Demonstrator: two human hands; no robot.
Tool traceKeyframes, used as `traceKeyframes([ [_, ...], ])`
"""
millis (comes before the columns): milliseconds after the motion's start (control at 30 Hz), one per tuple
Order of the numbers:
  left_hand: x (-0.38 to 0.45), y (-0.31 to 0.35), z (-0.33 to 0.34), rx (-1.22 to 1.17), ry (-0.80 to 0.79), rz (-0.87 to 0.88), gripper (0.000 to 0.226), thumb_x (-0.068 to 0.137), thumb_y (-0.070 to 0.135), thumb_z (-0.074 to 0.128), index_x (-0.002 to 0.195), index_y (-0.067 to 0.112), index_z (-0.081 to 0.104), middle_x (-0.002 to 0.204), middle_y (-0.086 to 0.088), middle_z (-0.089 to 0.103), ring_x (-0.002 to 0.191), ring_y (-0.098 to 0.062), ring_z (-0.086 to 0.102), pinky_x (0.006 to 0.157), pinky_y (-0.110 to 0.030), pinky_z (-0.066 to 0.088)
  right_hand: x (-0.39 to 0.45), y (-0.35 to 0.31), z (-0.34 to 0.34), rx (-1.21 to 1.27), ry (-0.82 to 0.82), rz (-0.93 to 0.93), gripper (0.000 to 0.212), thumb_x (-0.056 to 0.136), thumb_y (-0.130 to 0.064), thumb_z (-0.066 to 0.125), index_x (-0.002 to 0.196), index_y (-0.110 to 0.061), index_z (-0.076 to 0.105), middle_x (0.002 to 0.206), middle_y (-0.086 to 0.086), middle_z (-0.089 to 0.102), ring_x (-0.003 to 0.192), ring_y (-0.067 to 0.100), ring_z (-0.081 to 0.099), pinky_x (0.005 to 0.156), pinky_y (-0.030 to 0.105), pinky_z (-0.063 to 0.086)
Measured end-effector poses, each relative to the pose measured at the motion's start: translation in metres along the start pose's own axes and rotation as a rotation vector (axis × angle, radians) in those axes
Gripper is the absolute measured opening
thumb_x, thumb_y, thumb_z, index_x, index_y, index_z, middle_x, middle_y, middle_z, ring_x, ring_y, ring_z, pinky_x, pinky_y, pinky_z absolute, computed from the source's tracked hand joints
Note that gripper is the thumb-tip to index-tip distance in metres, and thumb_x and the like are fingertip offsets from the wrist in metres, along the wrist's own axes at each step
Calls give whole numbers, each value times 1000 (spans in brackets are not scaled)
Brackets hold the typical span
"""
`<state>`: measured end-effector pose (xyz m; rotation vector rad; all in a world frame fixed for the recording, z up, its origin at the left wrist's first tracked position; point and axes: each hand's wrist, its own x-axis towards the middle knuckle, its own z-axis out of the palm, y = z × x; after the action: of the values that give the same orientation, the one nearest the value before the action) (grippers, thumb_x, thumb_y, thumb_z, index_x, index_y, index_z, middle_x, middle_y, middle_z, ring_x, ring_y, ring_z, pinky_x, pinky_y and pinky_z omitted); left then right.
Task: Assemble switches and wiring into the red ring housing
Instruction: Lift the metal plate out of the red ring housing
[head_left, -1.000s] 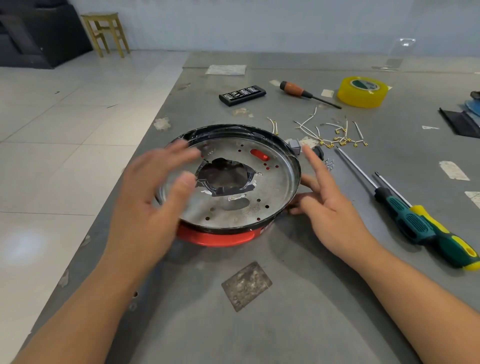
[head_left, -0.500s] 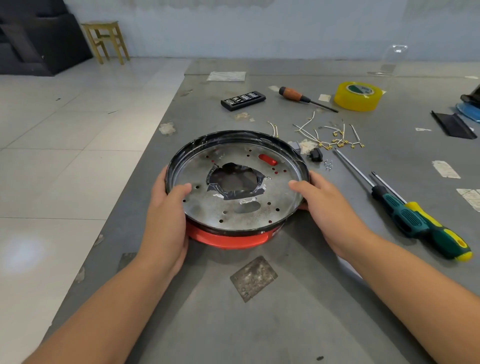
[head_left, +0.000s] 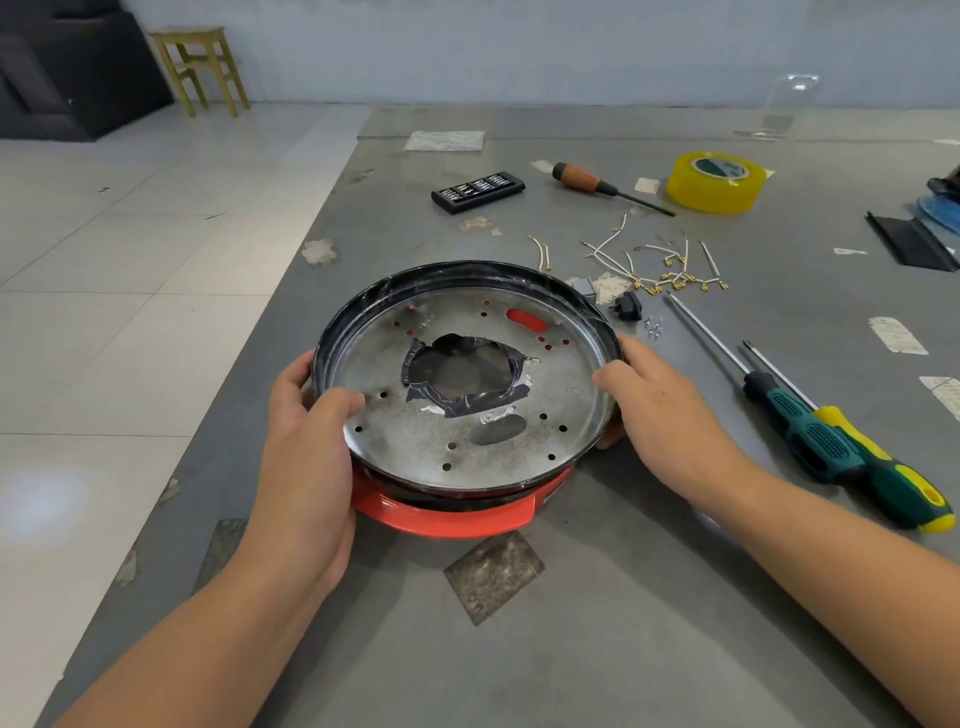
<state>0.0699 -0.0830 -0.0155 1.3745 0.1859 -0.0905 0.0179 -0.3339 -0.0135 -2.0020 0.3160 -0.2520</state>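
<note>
A round black-rimmed metal pan with a perforated grey plate and a taped centre hole sits on top of the red ring housing, whose near edge shows below it. My left hand grips the pan's left rim, thumb over the edge. My right hand holds its right rim. Behind the pan lie a small black switch, a grey part, a few screws and several short white wires with brass terminals.
Two green-and-yellow screwdrivers lie to the right. Farther back are a wooden-handled screwdriver, a black bit case and a yellow tape roll. The grey table's left edge drops to tiled floor. A dark patch marks the tabletop nearby.
One second ago both hands hovered open near the pan. They have since closed on its left and right rims and stay there; the view has shifted slightly closer.
</note>
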Motion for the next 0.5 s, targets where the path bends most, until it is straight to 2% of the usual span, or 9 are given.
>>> traceKeyframes([
  [67, 0, 1, 0, 3, 8, -2, 57, 72, 22, 60, 124, 46, 62, 109, 12, 78, 97, -9, 77, 78, -34, 56, -3, 2, 0, 30, -9, -6, 20, 95, -25, 43, 83, -32, 57, 68, -14, 57, 58, -1, 49, 48, 6, 40],
  [133, 0, 0, 1, 5, 12, 0, 56, 71, 21, 59, 122, 46, 62, 110, 13, 78, 97, -7, 76, 78, -33, 56, -6, 6, 2, 34, -12, -21, 19, 92, -30, 41, 95, -24, 60, 78, -4, 62, 63, 4, 51, 52, 8, 42],
  [200, -1, 1, 1, -13, 21, 0, 57, 71, 20, 59, 121, 47, 62, 111, 13, 78, 96, -7, 76, 77, -33, 56, -8, 6, 4, 14, 6, -47, 21, 88, -34, 40, 93, -26, 59, 85, -4, 63, 72, 8, 54, 58, 12, 42],
  [267, -2, 1, 2, -23, 35, 2, 55, 73, 18, 58, 121, 46, 63, 109, 13, 78, 95, -7, 76, 77, -34, 57, -9, 5, 5, 8, 21, -61, 20, 87, -36, 40, 91, -29, 58, 87, -7, 63, 76, 5, 55, 62, 11, 42],
  [400, -4, 0, 3, -34, 51, 21, 49, 90, 7, 53, 120, 44, 63, 103, 13, 78, 90, -7, 75, 72, -31, 58, -10, 7, 5, 0, 24, -55, 27, 87, -39, 40, 97, -24, 61, 92, -1, 66, 85, 13, 58, 67, 18, 45],
  [500, -4, 2, 1, -48, 39, 29, 53, 82, 13, 55, 123, 47, 61, 102, 14, 77, 87, -8, 75, 64, -29, 58, -12, 7, 5, -2, 30, -58, 30, 88, -41, 41, 99, -23, 62, 93, 2, 67, 87, 16, 59, 72, 23, 45],
])
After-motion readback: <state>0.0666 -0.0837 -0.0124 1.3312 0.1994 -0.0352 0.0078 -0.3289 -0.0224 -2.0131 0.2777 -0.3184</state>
